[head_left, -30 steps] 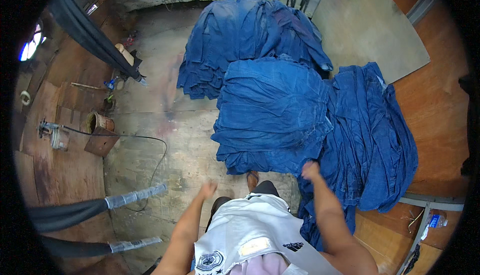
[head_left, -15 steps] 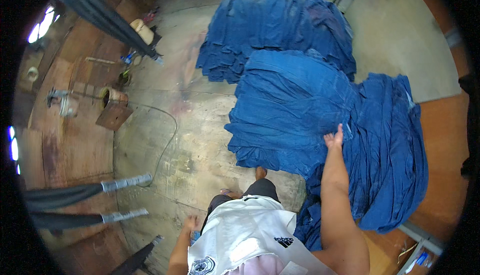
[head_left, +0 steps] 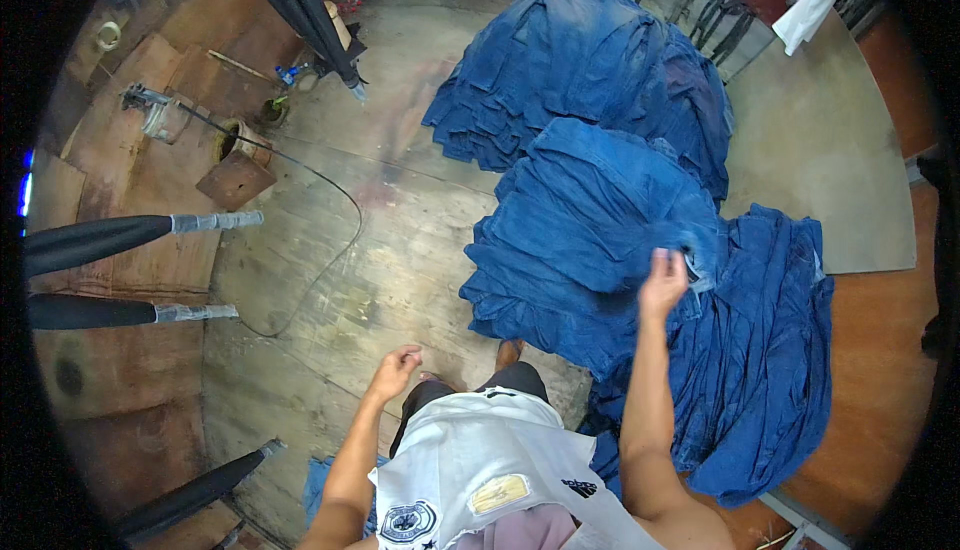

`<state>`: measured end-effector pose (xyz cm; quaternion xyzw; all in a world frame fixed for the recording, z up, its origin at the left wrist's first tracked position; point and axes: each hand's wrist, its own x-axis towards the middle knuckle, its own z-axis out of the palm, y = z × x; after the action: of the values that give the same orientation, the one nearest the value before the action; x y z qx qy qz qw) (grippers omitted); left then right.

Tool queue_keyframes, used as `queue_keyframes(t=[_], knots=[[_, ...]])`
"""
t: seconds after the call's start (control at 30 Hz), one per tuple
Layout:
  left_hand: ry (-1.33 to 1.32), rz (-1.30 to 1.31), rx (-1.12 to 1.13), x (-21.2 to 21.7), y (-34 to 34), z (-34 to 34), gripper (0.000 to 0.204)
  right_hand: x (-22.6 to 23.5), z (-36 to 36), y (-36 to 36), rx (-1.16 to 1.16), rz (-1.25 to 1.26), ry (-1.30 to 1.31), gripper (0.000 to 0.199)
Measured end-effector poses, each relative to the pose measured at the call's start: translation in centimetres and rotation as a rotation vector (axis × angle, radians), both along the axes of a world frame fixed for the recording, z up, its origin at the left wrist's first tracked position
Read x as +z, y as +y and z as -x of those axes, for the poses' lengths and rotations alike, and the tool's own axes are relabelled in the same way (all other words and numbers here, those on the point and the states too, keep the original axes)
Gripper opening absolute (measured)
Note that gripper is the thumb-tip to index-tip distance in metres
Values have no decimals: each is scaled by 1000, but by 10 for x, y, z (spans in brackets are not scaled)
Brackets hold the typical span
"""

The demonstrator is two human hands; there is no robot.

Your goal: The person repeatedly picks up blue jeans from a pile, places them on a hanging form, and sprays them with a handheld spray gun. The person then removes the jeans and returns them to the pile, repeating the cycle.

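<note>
My right hand [head_left: 662,285] is closed on the edge of a blue denim garment [head_left: 590,210], at the right side of the middle pile. The cloth rises a little beside my fingers and is slightly blurred there. My left hand [head_left: 395,372] hangs above the floor in front of my left leg, its fingers loosely bent and apart, holding nothing. A second denim heap [head_left: 560,60] stands behind the middle pile. A third heap [head_left: 760,350] lies at the right, against the middle pile.
Black wrapped poles with clear-taped ends [head_left: 215,221] jut in from the left. A dark cable [head_left: 358,212] curves over the worn floor [head_left: 400,270]. By the left wall stands a rusty container [head_left: 240,155]. A pale board [head_left: 830,140] and an orange-brown panel [head_left: 870,350] lie at right.
My right hand has gone from spread fingers to a closed grip, lifting the garment's edge slightly. My left hand has come up and forward. The view has shifted.
</note>
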<state>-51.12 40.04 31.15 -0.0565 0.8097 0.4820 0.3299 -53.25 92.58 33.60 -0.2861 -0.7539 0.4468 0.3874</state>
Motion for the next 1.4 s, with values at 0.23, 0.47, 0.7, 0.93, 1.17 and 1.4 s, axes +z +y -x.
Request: queue_keyframes(t=[0.23,0.47,0.7,0.93,1.17,1.4], knots=[[411,-317,446,40,-59,22,84,113,-40,-222,1391,122,-20,29],[367,-182,299,92,-131,25,65,168,-18,-291,1925,122,-252,27],[-54,-560,510,86,-218,-41,33,128,24,-377,1779,-118,-558,25],[-357,-353,90,58,-285,-27,87,67,81,-464,1684,-76,-1501,63],[-628,-208,-26,85,-348,19,100,82,153,-604,1946,-906,-1972,70],[-122,110,61,78,-361,17,44,6,194,-635,2028,-1340,-1269,42]])
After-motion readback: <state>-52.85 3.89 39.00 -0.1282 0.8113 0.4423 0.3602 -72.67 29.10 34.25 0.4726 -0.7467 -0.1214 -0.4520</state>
